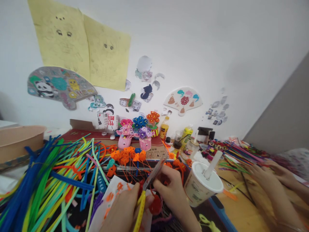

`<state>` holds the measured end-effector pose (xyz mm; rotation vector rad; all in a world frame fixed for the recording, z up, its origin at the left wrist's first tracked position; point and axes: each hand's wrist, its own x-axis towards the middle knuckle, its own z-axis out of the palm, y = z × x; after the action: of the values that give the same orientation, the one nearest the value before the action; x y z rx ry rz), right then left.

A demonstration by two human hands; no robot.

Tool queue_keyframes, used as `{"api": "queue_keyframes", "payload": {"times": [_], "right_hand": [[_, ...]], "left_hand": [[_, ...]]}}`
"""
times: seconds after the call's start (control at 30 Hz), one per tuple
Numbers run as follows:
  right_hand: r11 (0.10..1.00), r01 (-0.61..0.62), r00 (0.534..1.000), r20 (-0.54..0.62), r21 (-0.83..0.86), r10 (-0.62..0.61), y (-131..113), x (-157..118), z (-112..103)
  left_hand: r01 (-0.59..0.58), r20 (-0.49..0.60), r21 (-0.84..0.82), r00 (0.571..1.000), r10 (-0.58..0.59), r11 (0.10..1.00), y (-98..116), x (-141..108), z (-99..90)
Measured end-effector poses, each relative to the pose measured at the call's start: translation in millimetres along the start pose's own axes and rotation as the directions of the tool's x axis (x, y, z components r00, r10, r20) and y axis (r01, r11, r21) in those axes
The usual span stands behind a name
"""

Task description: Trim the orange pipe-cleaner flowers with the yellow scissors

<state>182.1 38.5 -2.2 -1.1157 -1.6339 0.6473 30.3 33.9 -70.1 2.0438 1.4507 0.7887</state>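
At the bottom centre, my left hand [122, 207] is closed around the yellow handles of a pair of scissors [142, 203]. The grey blades point up and away, passing in front of my right hand [170, 183]. My right fingers are curled in a pinch beside the blades; what they grip is mostly hidden. A red fuzzy piece [156, 204] shows just below them, between the two hands. Under my left hand lies white paper [113, 193] with orange marks. Orange pipe-cleaner flowers [125, 156] on thin stems lie just beyond both hands.
Pipe cleaners [60, 180] pile up on the left near a tan basin [19, 138]. A cup with a straw [202, 183] stands close to my right hand. Pink flower pots [145, 143] and bottles [164, 129] line the back. Another person's hands [260, 180] work at right.
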Motion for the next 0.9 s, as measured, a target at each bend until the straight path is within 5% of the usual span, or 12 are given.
{"api": "queue_keyframes", "payload": {"times": [0.9], "right_hand": [[0.995, 0.05, 0.999, -0.004, -0.088, -0.051, 0, -1, 1]], "left_hand": [[0.031, 0.138, 0.069, 0.99, -0.04, 0.997, 13, -5, -14.4]]}}
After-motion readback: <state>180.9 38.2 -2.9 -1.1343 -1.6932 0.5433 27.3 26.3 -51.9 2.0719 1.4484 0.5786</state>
